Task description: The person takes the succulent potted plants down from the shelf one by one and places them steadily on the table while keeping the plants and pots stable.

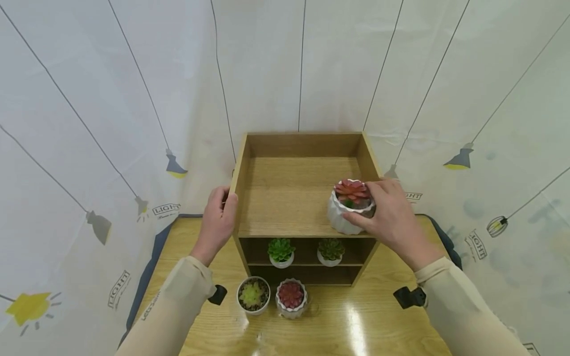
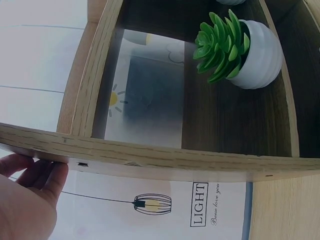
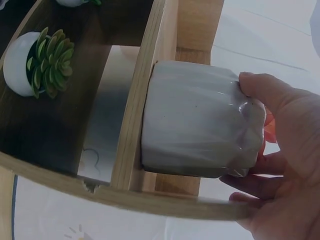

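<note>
At the right front of the wooden shelf's top board, my right hand grips a white faceted pot with a red succulent by its upper part. In the right wrist view the white pot has its base at the board, with thumb and fingers on either side of the rim. My left hand rests against the outer face of the shelf's left side panel. The left wrist view shows the fingertips touching that panel from outside, with nothing in the palm.
Two green succulents in small white pots stand on the middle level. Before the shelf, on the wooden table, are a yellow-green potted succulent and a red one in a white pot. Lamp-printed cloth hangs behind.
</note>
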`<state>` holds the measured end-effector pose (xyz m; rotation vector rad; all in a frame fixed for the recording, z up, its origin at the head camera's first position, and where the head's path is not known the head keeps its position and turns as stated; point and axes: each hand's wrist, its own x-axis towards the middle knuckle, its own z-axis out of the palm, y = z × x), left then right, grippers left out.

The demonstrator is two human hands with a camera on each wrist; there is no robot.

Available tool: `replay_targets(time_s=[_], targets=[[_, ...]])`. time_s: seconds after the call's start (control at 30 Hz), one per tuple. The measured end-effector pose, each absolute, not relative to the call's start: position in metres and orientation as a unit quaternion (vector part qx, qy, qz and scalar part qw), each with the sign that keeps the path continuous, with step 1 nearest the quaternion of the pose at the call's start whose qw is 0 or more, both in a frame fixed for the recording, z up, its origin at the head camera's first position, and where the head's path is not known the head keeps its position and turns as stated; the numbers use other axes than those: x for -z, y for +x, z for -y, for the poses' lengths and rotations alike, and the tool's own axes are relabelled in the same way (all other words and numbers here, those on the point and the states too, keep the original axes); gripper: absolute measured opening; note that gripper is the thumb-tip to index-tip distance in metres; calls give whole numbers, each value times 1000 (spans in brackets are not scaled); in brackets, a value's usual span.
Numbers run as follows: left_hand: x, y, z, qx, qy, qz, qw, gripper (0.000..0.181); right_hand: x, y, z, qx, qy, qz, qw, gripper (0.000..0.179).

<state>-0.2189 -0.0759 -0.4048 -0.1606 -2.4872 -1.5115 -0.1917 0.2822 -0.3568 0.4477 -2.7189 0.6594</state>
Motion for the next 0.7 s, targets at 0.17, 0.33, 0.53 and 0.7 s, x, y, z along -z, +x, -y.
replay_targets(time_s=[0.17,0.33,0.53,0.7], targets=[[406,-219,76,516,-58,846,116,39,354,-190,-277,-218,166,951,143,70],[406,-219,76,517,-58,846,117,39,350,-188,-274,-208,177,955,119,70],[406,-219,76,515,-56,847,118,40,344,-183,-271,-231,167,955,77,79],[407,-219,76,519,-53,846,114,40,344,-183,-268,-253,158,951,78,74]])
